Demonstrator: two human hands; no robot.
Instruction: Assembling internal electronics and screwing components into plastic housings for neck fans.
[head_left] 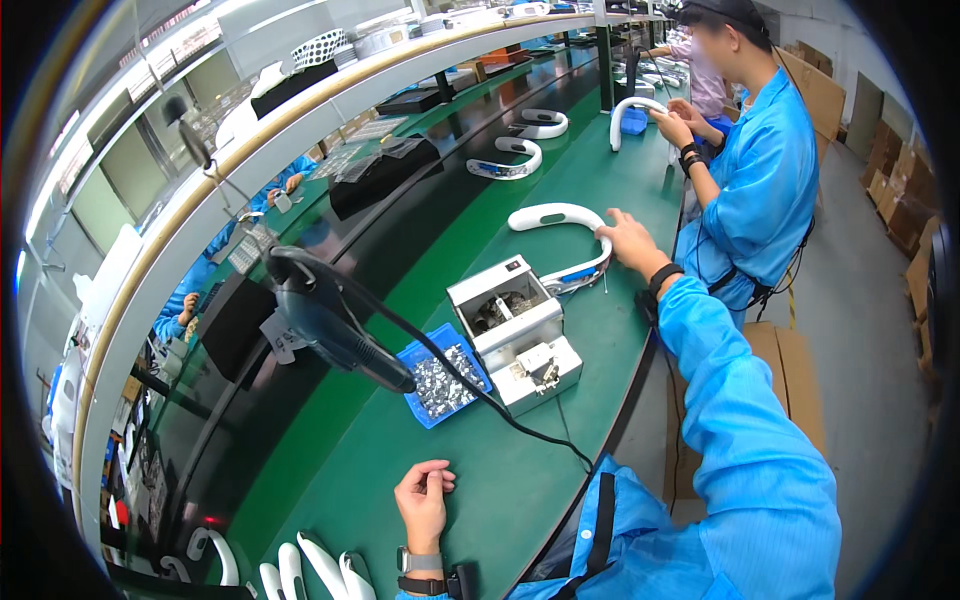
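My right hand (635,248) reaches far out along the green bench, its fingers and thumb around the right-hand bend of a white U-shaped device (557,214). The near arm of that device is open along its side, with blue and metal parts showing. My left hand (423,500) rests low on the bench with its fingers curled in, and nothing shows in it. Between my hands stand a white screw feeder box (515,325) and a blue tray (432,421) of small shiny metal parts. A dark electric screwdriver (335,320) hangs above the tray.
The screwdriver's black cable (480,393) crosses in front of the feeder. Several white curved pieces (318,570) lie at the lower left. Two more U-shaped devices (505,168) lie farther along. A co-worker (760,170) in blue handles another at the right. A shelf edge (300,130) runs along the left.
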